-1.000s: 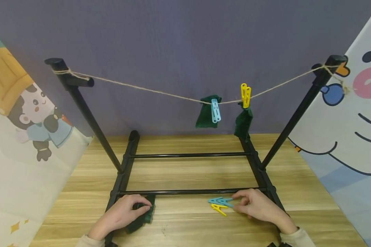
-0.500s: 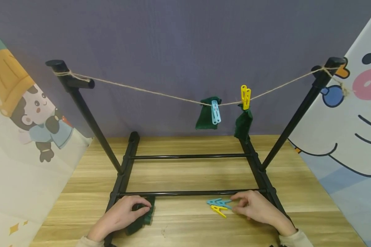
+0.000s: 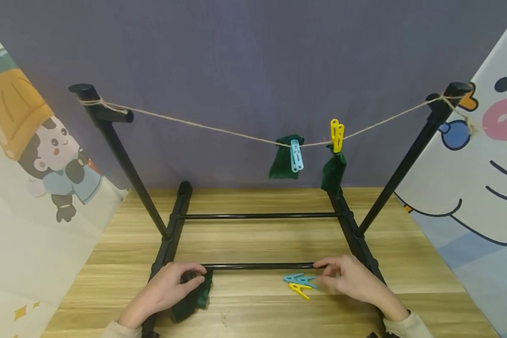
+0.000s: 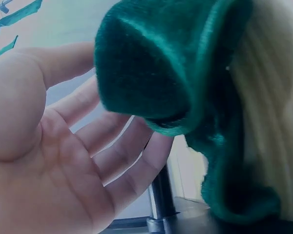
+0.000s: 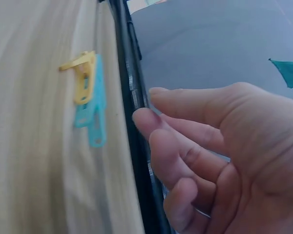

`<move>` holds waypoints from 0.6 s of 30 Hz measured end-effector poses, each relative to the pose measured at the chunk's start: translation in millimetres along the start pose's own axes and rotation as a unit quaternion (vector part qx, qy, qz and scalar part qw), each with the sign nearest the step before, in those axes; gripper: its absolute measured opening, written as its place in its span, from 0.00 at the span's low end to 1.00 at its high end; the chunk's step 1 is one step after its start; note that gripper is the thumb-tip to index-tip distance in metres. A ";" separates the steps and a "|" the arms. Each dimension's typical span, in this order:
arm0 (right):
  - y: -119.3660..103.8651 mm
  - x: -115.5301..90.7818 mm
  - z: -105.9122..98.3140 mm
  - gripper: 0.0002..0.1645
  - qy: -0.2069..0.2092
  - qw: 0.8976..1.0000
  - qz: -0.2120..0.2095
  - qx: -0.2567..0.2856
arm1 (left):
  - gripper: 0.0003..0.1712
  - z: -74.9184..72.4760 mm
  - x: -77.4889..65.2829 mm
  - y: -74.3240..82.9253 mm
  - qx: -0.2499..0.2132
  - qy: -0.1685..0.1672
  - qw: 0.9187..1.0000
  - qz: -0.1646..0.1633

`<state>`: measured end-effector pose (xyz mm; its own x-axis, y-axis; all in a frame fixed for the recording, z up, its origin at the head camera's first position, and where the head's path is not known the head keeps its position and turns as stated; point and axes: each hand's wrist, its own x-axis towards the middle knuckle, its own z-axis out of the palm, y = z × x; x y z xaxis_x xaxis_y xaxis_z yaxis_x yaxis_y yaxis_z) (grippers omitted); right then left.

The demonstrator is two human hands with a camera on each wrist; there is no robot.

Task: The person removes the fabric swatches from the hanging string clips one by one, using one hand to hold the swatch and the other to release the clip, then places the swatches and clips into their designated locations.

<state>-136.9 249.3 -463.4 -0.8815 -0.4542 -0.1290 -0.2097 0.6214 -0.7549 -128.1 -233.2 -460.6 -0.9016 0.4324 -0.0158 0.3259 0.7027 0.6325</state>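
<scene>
On the table at the left, my left hand (image 3: 166, 287) is over a small dark green velvet garment (image 3: 185, 307), thumb and fingers apart. In the left wrist view the garment's tube-like end (image 4: 141, 78) covers the fingertips. My right hand (image 3: 350, 280) is beside two blue clothespins (image 3: 295, 278) and a yellow clothespin (image 3: 299, 291). Its fingers are bent loosely with nothing between them, and the right wrist view shows the pins apart from the fingertips. A blue clothespin (image 3: 296, 156) and a yellow one (image 3: 337, 136) hold two green garments on the string.
A twine line (image 3: 219, 127) sags between the left post (image 3: 128, 166) and the right post (image 3: 405, 173) of a black frame. Low crossbars, the front one (image 3: 257, 266) near both hands, run along the table. A grey-purple backdrop (image 3: 236, 70) stands behind, with cartoon panels either side.
My right hand has risen slightly from the clothespins, its fingertips now over the front bar. The left hand has lifted a little over the garment. The camera view has shifted slightly.
</scene>
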 end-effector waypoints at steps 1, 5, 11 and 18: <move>-2.2 0.4 -1.5 0.25 0.005 1.000 -0.002 -0.002 | 0.14 -0.5 0.9 1.2 -0.003 0.003 1.000 0.005; -10.1 2.0 -7.0 0.24 0.027 1.000 -0.015 -0.004 | 0.14 -2.7 4.1 5.8 -0.008 0.014 1.000 0.013; -20.0 3.2 -13.1 0.23 0.067 0.997 -0.030 -0.007 | 0.14 -4.8 8.7 9.3 -0.014 0.017 1.000 0.016; -29.3 5.7 -16.8 0.15 0.114 0.991 -0.065 -0.016 | 0.15 -5.8 14.1 15.3 -0.027 0.014 0.999 0.020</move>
<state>-142.9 239.2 -431.2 -0.9182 -0.3777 0.1192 -0.3376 0.5889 -0.7343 -137.5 -219.6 -446.7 -0.8962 0.4427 0.0311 0.3459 0.6530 0.6738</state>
